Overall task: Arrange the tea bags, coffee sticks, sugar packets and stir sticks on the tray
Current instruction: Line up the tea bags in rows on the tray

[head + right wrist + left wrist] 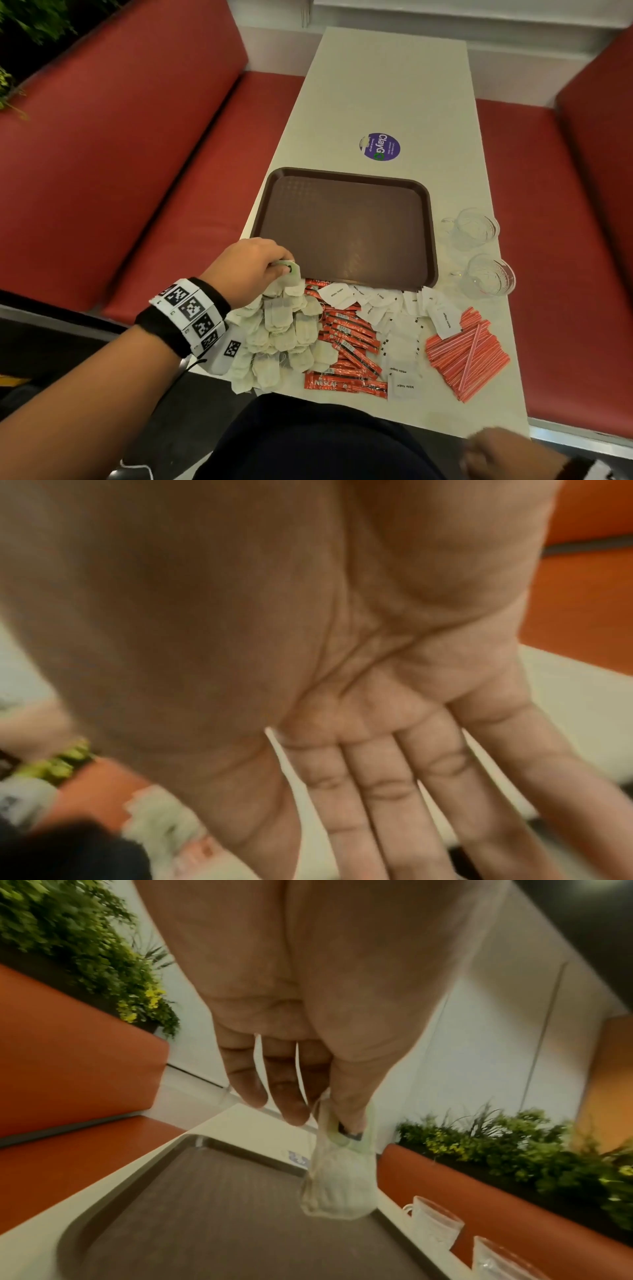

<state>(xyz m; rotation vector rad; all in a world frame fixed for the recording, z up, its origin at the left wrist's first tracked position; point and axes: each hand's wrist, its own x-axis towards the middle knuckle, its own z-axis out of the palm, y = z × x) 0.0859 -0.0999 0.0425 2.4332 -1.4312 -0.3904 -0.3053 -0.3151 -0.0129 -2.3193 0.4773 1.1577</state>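
Observation:
A brown tray (346, 192) lies bare on the white table. My left hand (279, 267) pinches a tea bag (290, 277) by its green tag at the tray's near left corner; in the left wrist view the tea bag (337, 1185) dangles above the tray (192, 1218). Below it on the table lies a heap of tea bags (281, 339). Beside that are red coffee sticks (349, 342), white sugar packets (400, 329) and red stir sticks (467, 356). My right hand (493, 452) hovers off the table's near edge, blurred, its fingers (404, 799) straight and holding nothing.
Two clear glass cups (474, 228) (489, 275) stand right of the tray. A purple sticker (380, 146) marks the table beyond it. Red benches (137, 154) flank the table on both sides. Plants (514, 1148) line the bench backs.

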